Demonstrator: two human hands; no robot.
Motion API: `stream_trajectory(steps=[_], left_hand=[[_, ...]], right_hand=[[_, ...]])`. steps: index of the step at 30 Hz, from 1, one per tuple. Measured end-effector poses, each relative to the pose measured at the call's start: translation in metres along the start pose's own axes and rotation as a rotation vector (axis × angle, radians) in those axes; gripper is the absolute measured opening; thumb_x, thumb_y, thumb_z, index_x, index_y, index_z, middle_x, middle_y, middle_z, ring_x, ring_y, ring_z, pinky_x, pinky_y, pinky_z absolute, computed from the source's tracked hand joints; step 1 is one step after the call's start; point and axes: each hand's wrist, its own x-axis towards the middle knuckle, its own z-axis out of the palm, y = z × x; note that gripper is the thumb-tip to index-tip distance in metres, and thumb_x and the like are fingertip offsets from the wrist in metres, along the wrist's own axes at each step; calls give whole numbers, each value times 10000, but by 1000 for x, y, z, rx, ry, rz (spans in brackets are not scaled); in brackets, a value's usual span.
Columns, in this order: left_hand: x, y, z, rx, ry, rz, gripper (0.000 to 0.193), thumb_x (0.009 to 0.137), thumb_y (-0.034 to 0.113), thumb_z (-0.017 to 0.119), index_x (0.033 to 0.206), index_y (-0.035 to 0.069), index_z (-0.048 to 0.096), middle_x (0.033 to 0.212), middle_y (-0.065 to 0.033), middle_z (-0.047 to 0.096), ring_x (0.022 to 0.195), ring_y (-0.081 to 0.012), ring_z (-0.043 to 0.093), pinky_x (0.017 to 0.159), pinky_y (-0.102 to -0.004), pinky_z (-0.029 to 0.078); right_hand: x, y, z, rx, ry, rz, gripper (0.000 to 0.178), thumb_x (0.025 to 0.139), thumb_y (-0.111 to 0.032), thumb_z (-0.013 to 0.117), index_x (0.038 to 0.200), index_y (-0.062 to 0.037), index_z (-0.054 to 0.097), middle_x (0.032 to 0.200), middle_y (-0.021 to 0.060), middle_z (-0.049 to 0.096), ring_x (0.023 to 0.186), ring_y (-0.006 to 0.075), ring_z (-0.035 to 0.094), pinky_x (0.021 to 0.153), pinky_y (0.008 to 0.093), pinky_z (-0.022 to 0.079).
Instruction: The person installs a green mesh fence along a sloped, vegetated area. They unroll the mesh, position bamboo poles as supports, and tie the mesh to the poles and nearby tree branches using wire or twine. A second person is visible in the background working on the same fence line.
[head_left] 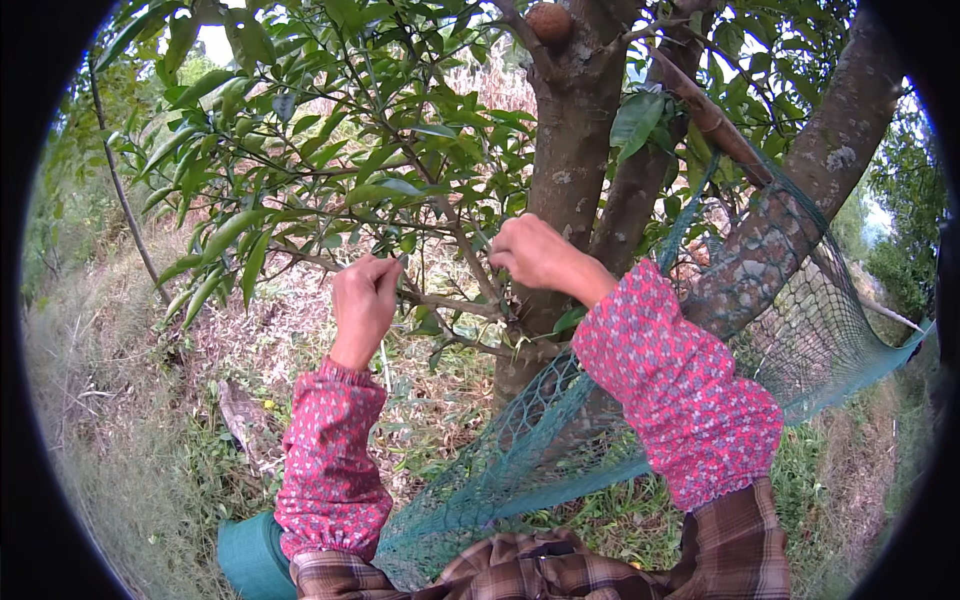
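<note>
Showing one pinched left hand (pixel 364 302) and one curled right hand (pixel 540 256), not revealing whether gripping anything, flanking one slender, leafy branch (pixel 464 235); including one sagging, teal mesh net (pixel 560 490).

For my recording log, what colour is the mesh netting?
Teal green mesh netting; clearest in head view.

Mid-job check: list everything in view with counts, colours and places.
Oval-leaved branches: many, green, upper left and centre
Thick bark-covered trunks: several, grey-brown, centre to right
Round fruit-like object: one, orange-brown, top centre
Diamond-mesh net: one, teal, lower centre to right
Round-sided object: one, teal-green, lower left
Log-like piece: one, grey-brown, left ground
Grassy ground: one expanse, tan-green, behind
Plaid garment: one, brown, bottom
Floral oversleeves: two, pink, forearms
Left hand: one, bare, centre-left
Right hand: one, bare, centre
</note>
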Motion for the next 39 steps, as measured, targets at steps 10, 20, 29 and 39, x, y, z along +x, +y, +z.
stream_trajectory(steps=[10, 20, 29, 39], left_hand=[[-37, 24, 34, 288, -47, 207, 46, 713, 28, 575, 671, 47, 580, 637, -71, 524, 611, -262, 548, 569, -384, 417], [-66, 11, 80, 342, -115, 161, 411, 867, 275, 557, 1219, 69, 513, 1091, -160, 595, 982, -313, 567, 815, -425, 455], [20, 141, 44, -443, -298, 124, 262, 897, 94, 549, 1111, -50, 594, 959, -120, 657, 840, -179, 629, 744, -280, 483], [113, 259, 167, -1000, -495, -226, 238, 907, 211, 590, 902, -21, 642, 690, -10, 608, 551, -62, 516, 506, -215, 412]], right_hand=[[18, -72, 19, 165, 185, -48, 161, 720, -85, 578, 582, -3, 562, 597, 198, 544, 618, 359, 594, 560, 444, 468], [16, -106, 39, -559, 515, -94, 126, 738, -189, 585, 745, -91, 663, 691, 56, 546, 736, 198, 531, 813, 443, 394], [-121, -38, -162, -810, 834, 89, 129, 681, -79, 593, 795, -20, 607, 747, 69, 595, 751, 215, 600, 672, 327, 453], [-117, 35, -224, -913, 397, 507, 43, 706, -60, 622, 726, -53, 660, 718, 147, 653, 716, 298, 670, 588, 395, 527]])
